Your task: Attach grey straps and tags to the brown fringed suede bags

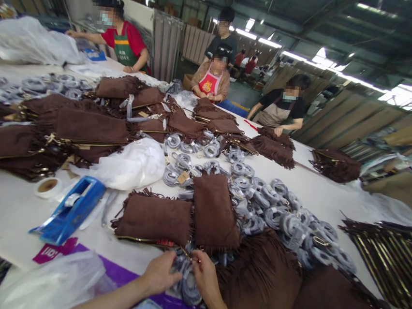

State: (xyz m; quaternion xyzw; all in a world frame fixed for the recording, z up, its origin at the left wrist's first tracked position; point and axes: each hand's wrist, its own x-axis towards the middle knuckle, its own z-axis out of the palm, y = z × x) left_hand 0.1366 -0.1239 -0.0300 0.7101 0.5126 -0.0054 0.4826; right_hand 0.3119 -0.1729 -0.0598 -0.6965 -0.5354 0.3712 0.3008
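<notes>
Both hands at the near edge of the white-topped worktable (0,212). Work item: coiled grey strap in clear plastic wrap (191,289), sitting between the hands, over a purple plastic sheet (118,270).

Right hand (204,273): thumb and fingertips together, pinching a small gold-coloured metal piece (186,253) above the coil. Left hand (163,269): thumb and fingers bent at the coil's left side; can't tell if they're clamped on it.

Just beyond the hands: brown fringed suede-look bag lying sideways (154,219), second brown bag turned lengthwise (216,211) right beside it. Large brown fringed bag (259,281) near the right forearm. Big heap of wrapped grey strap coils (274,205) behind, running right.

Left side: blue tape dispenser (67,211), white tape roll (48,186) near it, crumpled white plastic (132,164) behind.

Across the table: person in a red apron (210,83), person in a green apron (125,47), person in a brown apron (279,110), the last with a hand on brown bags.
</notes>
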